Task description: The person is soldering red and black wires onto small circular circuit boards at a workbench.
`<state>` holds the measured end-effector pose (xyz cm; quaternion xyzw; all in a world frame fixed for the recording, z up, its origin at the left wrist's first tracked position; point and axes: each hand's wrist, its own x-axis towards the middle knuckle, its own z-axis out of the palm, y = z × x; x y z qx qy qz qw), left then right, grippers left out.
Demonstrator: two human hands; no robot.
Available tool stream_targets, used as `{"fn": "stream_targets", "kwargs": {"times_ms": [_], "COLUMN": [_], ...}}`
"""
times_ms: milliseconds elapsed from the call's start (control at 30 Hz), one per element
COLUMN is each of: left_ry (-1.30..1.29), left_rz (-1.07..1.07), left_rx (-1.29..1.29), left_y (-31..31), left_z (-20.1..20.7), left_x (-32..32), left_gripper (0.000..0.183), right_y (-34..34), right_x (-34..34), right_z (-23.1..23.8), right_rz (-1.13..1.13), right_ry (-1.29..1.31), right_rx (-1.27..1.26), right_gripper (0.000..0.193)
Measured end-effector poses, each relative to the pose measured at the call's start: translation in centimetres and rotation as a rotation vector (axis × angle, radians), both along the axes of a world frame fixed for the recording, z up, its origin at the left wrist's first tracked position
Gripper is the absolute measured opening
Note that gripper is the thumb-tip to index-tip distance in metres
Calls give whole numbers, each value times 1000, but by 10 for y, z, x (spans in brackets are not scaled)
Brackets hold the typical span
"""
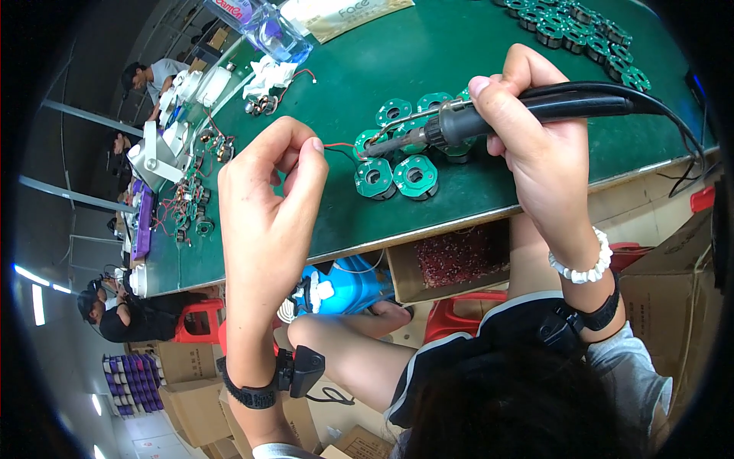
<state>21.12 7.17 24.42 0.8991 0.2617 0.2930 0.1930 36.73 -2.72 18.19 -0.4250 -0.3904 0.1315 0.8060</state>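
Note:
My right hand (pixel 535 126) is closed around a black soldering iron (pixel 457 124) with a thin metal guide tube along its top. Its tip points left and down onto a round green circuit board at the left of a small cluster. My left hand (pixel 267 180) pinches a pair of thin wires, one red (pixel 339 145) and one black, which run to that same board near the iron's tip. Whether the tip touches the joint is too small to tell. Two boards of the cluster, a left one (pixel 370 188) and a right one (pixel 416 177), lie nearest me; others sit partly hidden behind the iron.
More green boards (pixel 575 34) crowd the far right of the green table (pixel 459 46). At the left lie wired parts (pixel 200 195), crumpled tissue (pixel 269 76) and a clear bottle (pixel 279 34). An open box of small reddish pieces (pixel 462 256) sits below the front edge. The iron's cable (pixel 688 134) trails right.

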Motion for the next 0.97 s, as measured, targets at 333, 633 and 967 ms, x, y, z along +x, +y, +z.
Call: {"fn": "stream_targets", "kwargs": {"times_ms": [333,633,967], "left_ry": [-145,-69,214], "left_rz": [70,-245,-163], "left_rx": [115,-93,-334], "left_y": [-6,-97,-72], "left_z": [20,-15,-230], "left_x": [-20,-75,-57], "left_gripper": [14,2,63], "right_y": [-8,-12,-90], "right_x": [3,5,40], "right_z": [9,7,32], "right_rz": [-72,6,-189], "right_ry": [232,250,69], "right_rx": [96,38,35], "right_gripper": [23,26,24]}}
